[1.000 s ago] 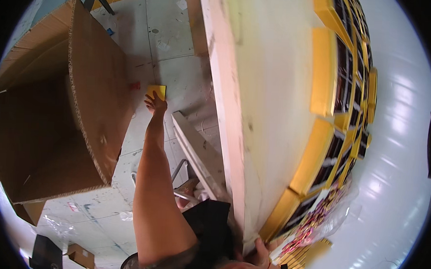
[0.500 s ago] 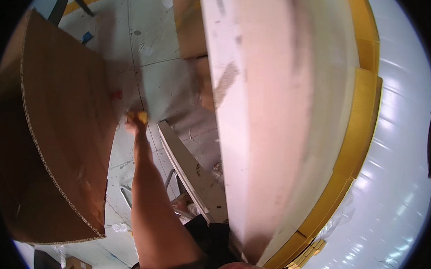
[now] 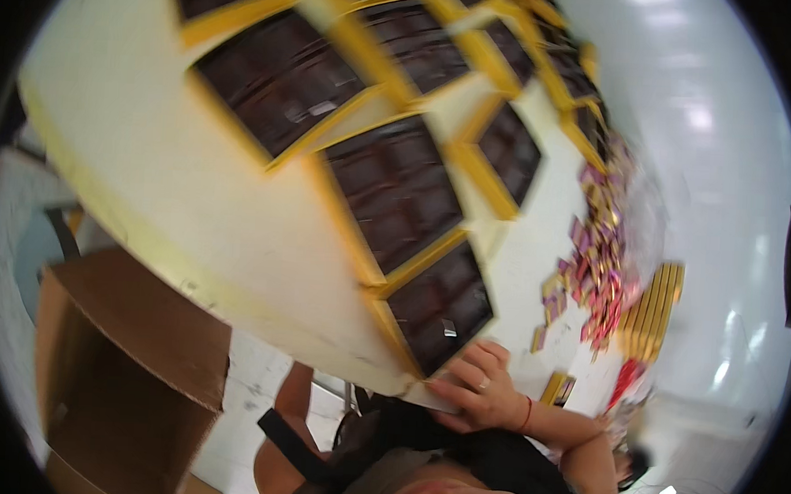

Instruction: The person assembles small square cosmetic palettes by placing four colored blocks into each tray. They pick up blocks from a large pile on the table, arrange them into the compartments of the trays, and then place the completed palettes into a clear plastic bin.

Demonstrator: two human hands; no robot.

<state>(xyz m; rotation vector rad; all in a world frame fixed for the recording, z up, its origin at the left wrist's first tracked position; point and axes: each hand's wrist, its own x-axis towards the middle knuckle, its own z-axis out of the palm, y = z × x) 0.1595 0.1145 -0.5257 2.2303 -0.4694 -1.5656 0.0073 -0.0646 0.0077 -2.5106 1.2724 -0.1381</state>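
The view has swung up from the floor to the white table [image 3: 194, 220], where the right hand [image 3: 482, 392] now rests flat, fingers loosely spread and holding nothing, on the nearest yellow-framed tray of dark pieces [image 3: 437, 311] at the table's near edge, while the left hand, earlier reaching toward the floor beside the open cardboard box [image 3: 125, 385], is out of sight.

Your right hand [image 3: 478, 387] rests on the near edge of the table [image 3: 177, 193], just beside the nearest tray [image 3: 437, 306]. More trays [image 3: 389, 189] lie in rows on the table beyond it, running away from you. To their right a heap of small packets [image 3: 593, 264] lies on the tabletop, with a stack of flat lids [image 3: 653, 311] right of that. An open cardboard box [image 3: 116, 376] stands on the floor to your left, below the table edge.
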